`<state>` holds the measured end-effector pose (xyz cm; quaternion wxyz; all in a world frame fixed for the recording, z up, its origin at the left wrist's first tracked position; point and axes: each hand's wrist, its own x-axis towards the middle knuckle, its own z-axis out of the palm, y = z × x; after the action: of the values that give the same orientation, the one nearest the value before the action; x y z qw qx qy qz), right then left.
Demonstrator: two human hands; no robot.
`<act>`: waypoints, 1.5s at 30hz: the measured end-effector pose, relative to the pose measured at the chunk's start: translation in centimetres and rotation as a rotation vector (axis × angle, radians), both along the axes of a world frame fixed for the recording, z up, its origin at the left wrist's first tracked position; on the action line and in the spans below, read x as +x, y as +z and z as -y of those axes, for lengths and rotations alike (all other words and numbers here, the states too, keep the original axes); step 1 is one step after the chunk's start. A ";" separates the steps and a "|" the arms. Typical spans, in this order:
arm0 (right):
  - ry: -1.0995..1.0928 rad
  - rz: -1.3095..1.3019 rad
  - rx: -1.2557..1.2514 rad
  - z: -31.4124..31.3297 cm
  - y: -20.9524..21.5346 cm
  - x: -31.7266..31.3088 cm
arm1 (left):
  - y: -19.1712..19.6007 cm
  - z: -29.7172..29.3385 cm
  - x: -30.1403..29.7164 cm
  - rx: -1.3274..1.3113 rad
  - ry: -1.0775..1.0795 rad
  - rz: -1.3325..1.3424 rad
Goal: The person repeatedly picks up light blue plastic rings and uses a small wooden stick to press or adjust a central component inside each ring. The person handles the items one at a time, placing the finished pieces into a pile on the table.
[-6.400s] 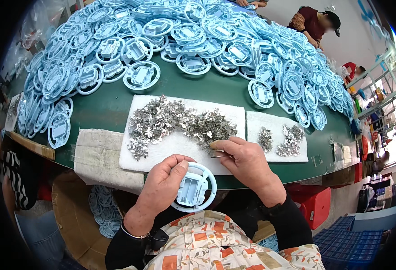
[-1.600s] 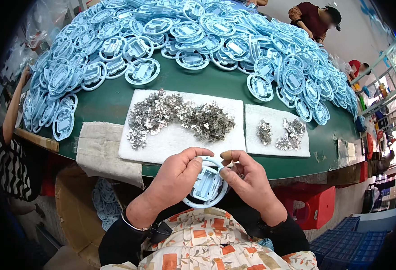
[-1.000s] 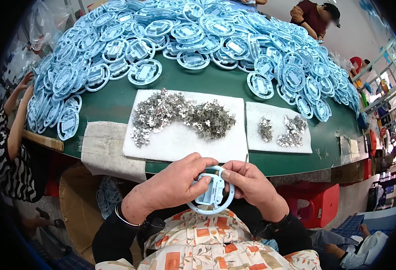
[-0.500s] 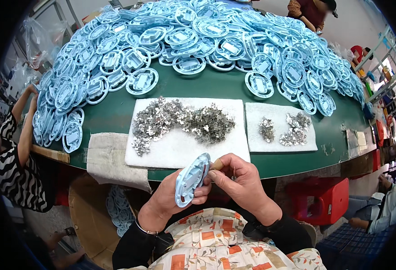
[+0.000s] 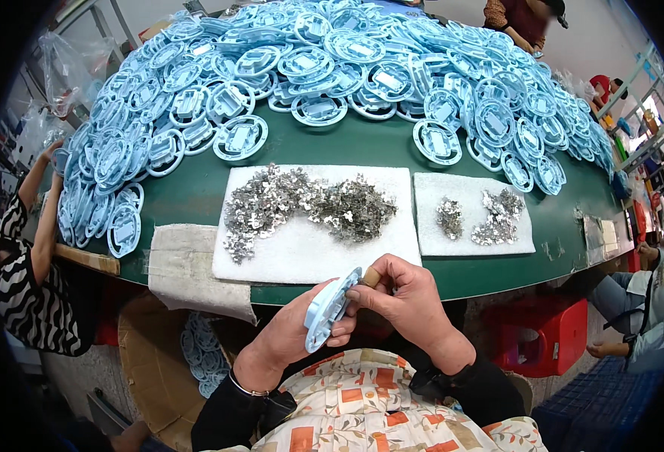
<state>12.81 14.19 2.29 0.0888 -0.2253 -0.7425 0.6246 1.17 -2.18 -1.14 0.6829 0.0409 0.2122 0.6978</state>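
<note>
My left hand (image 5: 283,339) holds a light blue round plastic part (image 5: 327,309) turned on edge, just below the table's front edge. My right hand (image 5: 407,301) is closed against the part's right side, fingertips pressing on it; whether a small metal piece is between the fingers is hidden. Beyond my hands a white foam pad (image 5: 309,248) carries a heap of small silver metal clips (image 5: 309,207). A smaller white pad (image 5: 464,230) to the right holds two little piles of clips (image 5: 486,215).
A large heap of light blue round parts (image 5: 332,68) covers the far half of the green table (image 5: 189,196). A grey cloth (image 5: 181,264) hangs over the near edge. A cardboard box (image 5: 159,361) with more blue parts sits lower left. People sit at the left, right and far side.
The blue part went from flat, facing me, to standing on edge. My right hand, earlier picking at the clip heap, came back and now presses on the part.
</note>
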 end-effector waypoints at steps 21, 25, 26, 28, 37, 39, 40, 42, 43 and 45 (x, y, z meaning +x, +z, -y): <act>-0.038 0.115 -0.552 0.1 -0.1 2.6 | 1.1 1.4 -0.6 -0.185 0.264 -0.542; -0.032 0.100 -0.537 -0.1 -0.5 2.6 | 1.4 1.0 -0.4 -0.204 0.272 -0.509; -0.032 0.095 -0.537 -0.2 -0.5 2.7 | 1.5 0.9 -0.3 -0.211 0.275 -0.494; -0.031 0.101 -0.492 -0.2 -0.4 2.9 | 1.0 0.6 0.3 -0.184 0.309 -0.477; 0.125 -0.022 0.460 -1.6 4.2 -2.2 | 0.7 2.1 -0.7 -0.268 0.330 -0.603; 0.274 -0.029 0.562 -0.9 5.2 -4.8 | 0.8 2.7 -1.1 -0.256 0.276 -0.630; 0.376 -0.038 0.618 -0.5 5.2 -6.4 | 0.9 3.1 -1.1 -0.258 0.256 -0.644; 0.488 -0.078 0.682 0.3 4.0 -8.9 | 1.2 3.8 -1.3 -0.298 0.229 -0.670; 0.500 -0.092 0.723 0.6 3.4 -10.3 | 1.2 4.3 -1.5 -0.304 0.210 -0.661; 0.513 -0.097 0.816 1.1 2.0 -12.3 | 1.1 5.1 -1.7 -0.312 0.197 -0.655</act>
<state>0.51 13.08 4.30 0.0477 0.0478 -0.9534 0.2940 -0.53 -7.24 0.00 0.5066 0.1367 0.5261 0.6692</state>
